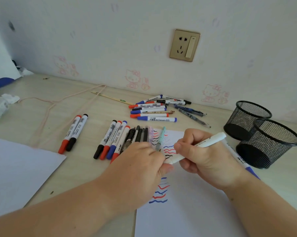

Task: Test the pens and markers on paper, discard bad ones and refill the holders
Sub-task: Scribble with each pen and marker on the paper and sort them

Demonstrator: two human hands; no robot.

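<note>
I grip the white pen mid-barrel in my right hand over the test paper, while my left hand pinches its cap end. It looks light, rigid and a little slick, so I judge a firm barrel hold best for pulling the cap.

We see bare desk open at left, between pink cord and marker pair. Marker row and pens block path just left of test paper. Marker heap crowds back wall. Two mesh holders, touching, wall off right side. Lower half of our test paper lies free. Blank sheet covers near-left corner.
</note>
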